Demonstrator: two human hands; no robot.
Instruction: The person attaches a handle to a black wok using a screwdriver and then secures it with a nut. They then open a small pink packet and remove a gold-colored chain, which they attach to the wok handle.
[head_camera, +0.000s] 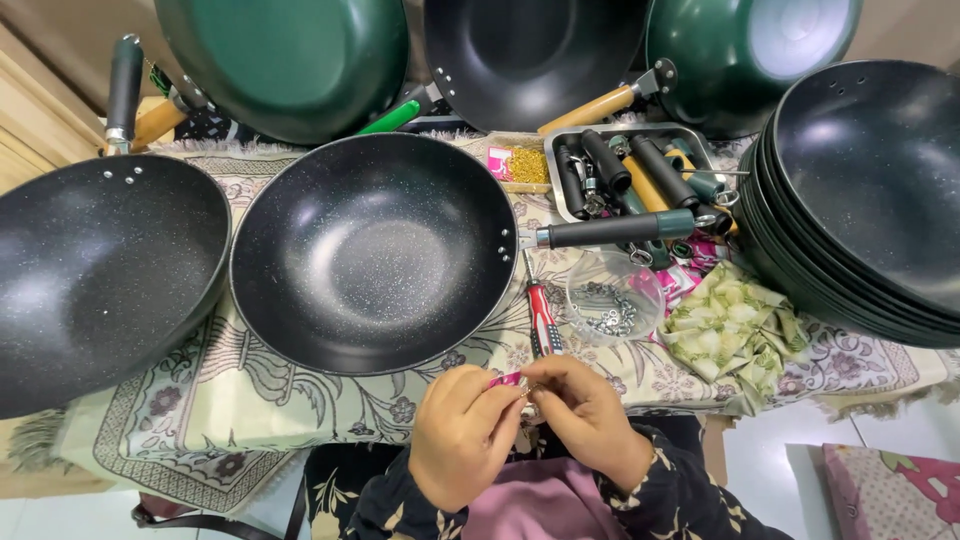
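both hands, left hand (460, 435) and right hand (585, 415), pinch a small pink packet (506, 379) beside the black wok (372, 250).

A: Describe the surface (300, 400).
B: Covered by a cream floral cloth (250, 395) with fringed edges.
A: Floor?
B: White glossy tiles (770, 450), lower right, reflecting light. A pink patterned cushion (890, 495) lies there.
A: Left edge?
B: Pale wood panelling (30, 110).
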